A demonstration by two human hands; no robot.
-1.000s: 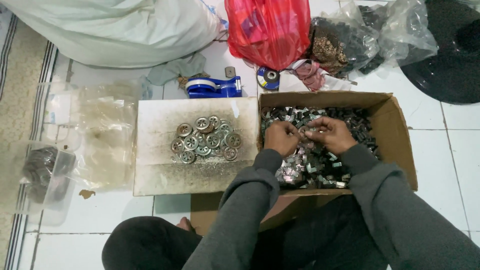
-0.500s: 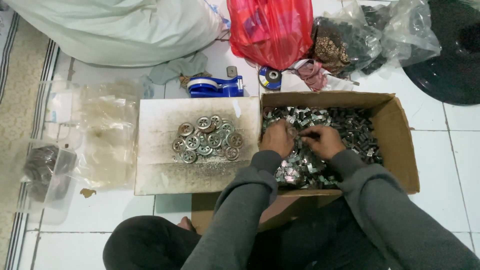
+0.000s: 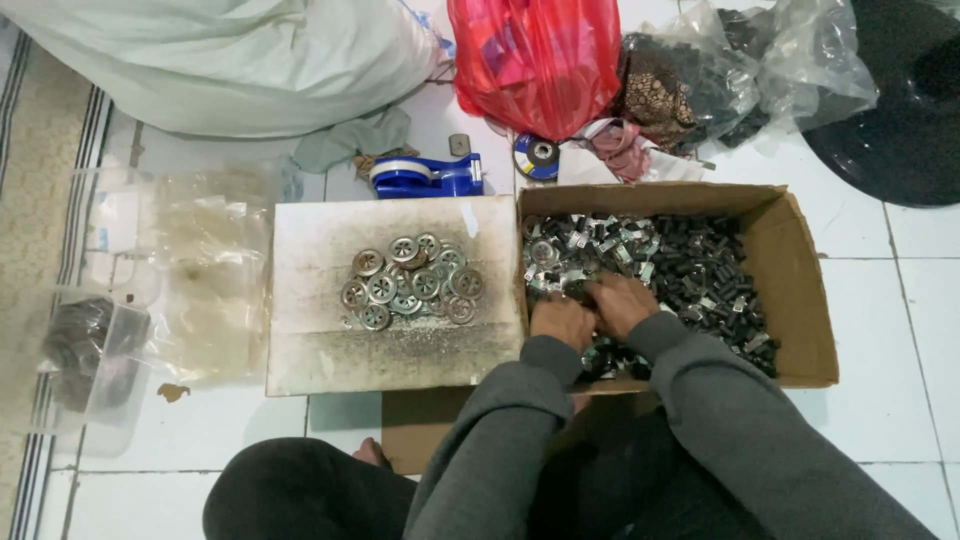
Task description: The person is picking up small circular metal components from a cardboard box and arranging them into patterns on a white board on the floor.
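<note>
While both hands work side by side inside the brown cardboard box (image 3: 790,270), the left hand (image 3: 562,320) and right hand (image 3: 620,302) curl into the heap of small dark and silvery metal parts (image 3: 690,270). Whether the fingers pinch a piece I cannot tell. The heap spreads mostly ahead and to the right of the hands, nearer the right one.

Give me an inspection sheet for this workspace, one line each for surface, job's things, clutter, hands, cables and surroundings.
Surface: white tiled floor.
Job's things: cardboard box of small metal parts; round metal discs heaped on a stained board beside it.
Clutter: blue tape dispenser, red plastic bag, clear bags, clear plastic tubs.
Hands: left hand and right hand side by side in the box, on the parts; grip hidden.
Cables: nothing seen.
Surroundings: pale sack, black round object.
</note>
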